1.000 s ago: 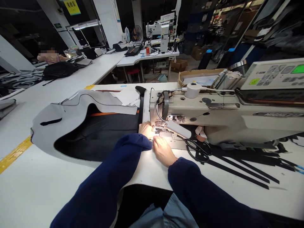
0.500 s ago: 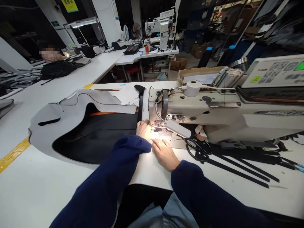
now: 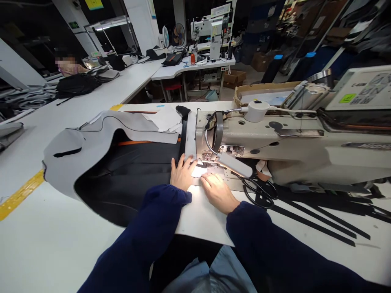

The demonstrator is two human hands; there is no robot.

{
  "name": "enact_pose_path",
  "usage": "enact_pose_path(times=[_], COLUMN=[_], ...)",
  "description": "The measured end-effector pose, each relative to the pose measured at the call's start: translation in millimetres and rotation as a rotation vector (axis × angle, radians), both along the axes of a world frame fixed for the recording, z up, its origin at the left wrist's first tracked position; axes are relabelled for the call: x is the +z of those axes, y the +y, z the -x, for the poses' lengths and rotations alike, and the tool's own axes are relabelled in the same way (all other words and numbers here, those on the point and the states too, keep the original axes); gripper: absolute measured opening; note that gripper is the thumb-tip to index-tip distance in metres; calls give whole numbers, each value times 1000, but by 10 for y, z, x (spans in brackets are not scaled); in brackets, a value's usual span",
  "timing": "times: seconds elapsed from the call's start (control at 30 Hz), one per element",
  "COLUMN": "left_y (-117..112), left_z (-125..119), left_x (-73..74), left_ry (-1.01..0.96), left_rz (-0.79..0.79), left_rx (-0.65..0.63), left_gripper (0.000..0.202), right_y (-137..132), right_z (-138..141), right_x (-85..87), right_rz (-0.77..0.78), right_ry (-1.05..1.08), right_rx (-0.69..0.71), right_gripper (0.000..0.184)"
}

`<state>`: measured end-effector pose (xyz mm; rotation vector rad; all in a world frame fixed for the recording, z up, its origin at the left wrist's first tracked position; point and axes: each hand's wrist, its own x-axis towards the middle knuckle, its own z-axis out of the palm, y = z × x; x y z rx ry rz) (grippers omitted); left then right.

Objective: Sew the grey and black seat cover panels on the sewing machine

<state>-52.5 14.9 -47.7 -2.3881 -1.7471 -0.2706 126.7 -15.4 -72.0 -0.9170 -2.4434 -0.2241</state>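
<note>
My left hand [image 3: 182, 173] lies flat with its fingers spread, on the right edge of a black and light grey fabric panel [image 3: 131, 167], just left of the needle area of a sewing machine [image 3: 269, 138]. My right hand [image 3: 220, 192] rests at the front of the machine's bed, thumb and fingers drawn together beside a small, brightly lit white piece [image 3: 199, 171]. Whatever those fingertips hold is too small to make out. A black strip [image 3: 183, 136] runs along the panel's right side. Black-handled scissors [image 3: 259, 191] lie right of my right hand.
Several black strips [image 3: 317, 228] lie on the table at right. White paper pieces [image 3: 166, 121] rest on the panel's far edge. A lamp [image 3: 235, 163] hangs before the machine head. Behind stand a cardboard box [image 3: 240, 97] and another sewing machine [image 3: 215, 38]. Another person sits far left.
My left hand has drawn back from the needle area and spread its fingers on the panel's edge. My right hand stays by the machine bed. The view has shifted slightly.
</note>
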Motion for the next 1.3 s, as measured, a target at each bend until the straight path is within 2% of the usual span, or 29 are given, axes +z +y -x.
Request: enact_pose_path(times=[0.17, 0.4, 0.6, 0.83, 0.93, 1.0, 1.07, 1.13, 1.2, 1.3], left_y=[29, 223, 379, 335, 312, 358, 479, 665, 869, 1102], left_z=[44, 30, 19, 10, 54, 152, 293, 427, 495, 444], left_x=[-55, -42, -73, -108, -69, 7, 111, 208, 265, 258], left_ry=[16, 32, -32, -118, -164, -229, -415, -653, -814, -857], left_rz=[43, 98, 108, 65, 89, 202, 365, 450, 430, 400], left_rx=[2, 25, 116, 90, 69, 29, 12, 91, 237, 369], left_gripper=[57, 53, 52, 48, 49, 61, 84, 94, 75, 52], right_y=[49, 60, 56, 47, 43, 42, 41, 38, 36, 39], right_z=[19, 54, 23, 16, 12, 6, 0, -6, -8, -5], right_x=[-132, -119, -129, -144, -134, -123, -114, -115, -125, -143], right_rz=[-3, 10, 38, 78, 79, 82, 93, 107, 119, 137], right_ry=[-53, -14, 34, 45, 49, 68, 99, 122, 119, 108], right_rx=[-8, -78, -70, -60, -58, -40, -14, 6, 14, 16], right_gripper=[32, 29, 27, 26, 26, 25, 23, 21, 20, 21])
